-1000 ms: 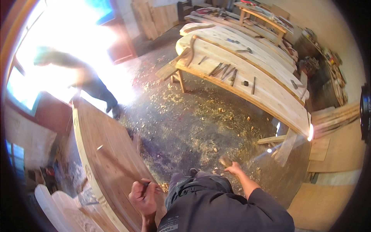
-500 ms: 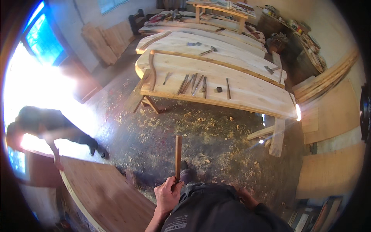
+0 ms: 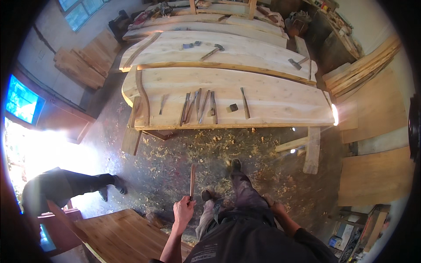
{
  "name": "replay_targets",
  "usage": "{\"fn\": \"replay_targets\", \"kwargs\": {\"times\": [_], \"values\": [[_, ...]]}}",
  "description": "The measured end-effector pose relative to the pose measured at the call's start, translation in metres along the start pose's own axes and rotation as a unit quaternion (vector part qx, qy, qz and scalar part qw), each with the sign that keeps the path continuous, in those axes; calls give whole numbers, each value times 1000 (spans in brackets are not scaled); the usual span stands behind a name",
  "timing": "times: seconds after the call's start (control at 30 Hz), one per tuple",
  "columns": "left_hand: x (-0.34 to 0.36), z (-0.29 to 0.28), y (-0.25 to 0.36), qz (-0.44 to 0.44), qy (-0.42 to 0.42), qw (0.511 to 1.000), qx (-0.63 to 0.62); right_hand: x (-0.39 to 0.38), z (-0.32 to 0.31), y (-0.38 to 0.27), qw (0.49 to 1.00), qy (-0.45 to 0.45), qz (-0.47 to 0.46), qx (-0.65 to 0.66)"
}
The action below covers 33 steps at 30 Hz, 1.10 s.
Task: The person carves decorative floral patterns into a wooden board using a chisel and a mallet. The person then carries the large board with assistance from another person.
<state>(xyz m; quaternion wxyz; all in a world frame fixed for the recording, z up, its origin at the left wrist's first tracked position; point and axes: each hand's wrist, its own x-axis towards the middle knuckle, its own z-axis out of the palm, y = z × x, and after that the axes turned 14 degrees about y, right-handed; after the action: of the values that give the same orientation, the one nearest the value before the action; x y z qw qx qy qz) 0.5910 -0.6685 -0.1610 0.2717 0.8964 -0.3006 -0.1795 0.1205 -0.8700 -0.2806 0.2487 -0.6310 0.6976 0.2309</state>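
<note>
My left hand (image 3: 183,211) is closed round the lower end of a slim brown wooden stick (image 3: 192,180), which stands up out of the fist in front of my legs. Beside my right hip, my right hand (image 3: 276,207) has its fingers curled in; whatever it may hold is too small and partly hidden to name. Ahead lies a pale wooden slab (image 3: 280,103) with several chisels (image 3: 188,106), a small dark block (image 3: 233,107) and one separate chisel (image 3: 245,103) on top. Neither hand touches the slab.
Behind, a second slab (image 3: 258,57) carries a claw hammer (image 3: 213,51) and another hammer (image 3: 294,64). At lower left another person (image 3: 74,184) bends over a wide wooden panel (image 3: 120,234). Shavings litter the floor (image 3: 175,149). Boards (image 3: 370,173) lean along the right wall.
My view has shifted forward, so the slabs look nearer. My left hand still grips the stick, and one of my feet is now further ahead. The other person remains bent at the panel.
</note>
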Motion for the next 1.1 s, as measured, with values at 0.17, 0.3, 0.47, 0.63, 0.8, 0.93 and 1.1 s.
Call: {"fn": "replay_targets", "kwargs": {"times": [0.17,0.3,0.47,0.63,0.8,0.93,1.1], "values": [[59,49,36,-38,-50,998,13,73,-33,-31,1000,17,-16,17],[121,92,89,12,-64,998,26,148,-57,-17,995,-11,15,101],[214,166,126,24,-68,997,9,154,-150,-54,959,26,79,272],[321,246,146,13,-95,995,15,147,-158,-53,936,6,167,310],[407,317,152,11,-33,999,25,107,-111,-33,936,17,172,307],[442,352,136,44,7,999,5,91,-74,-15,938,34,212,273],[453,339,139,19,-38,998,-49,94,-101,-53,944,-12,242,222]]}}
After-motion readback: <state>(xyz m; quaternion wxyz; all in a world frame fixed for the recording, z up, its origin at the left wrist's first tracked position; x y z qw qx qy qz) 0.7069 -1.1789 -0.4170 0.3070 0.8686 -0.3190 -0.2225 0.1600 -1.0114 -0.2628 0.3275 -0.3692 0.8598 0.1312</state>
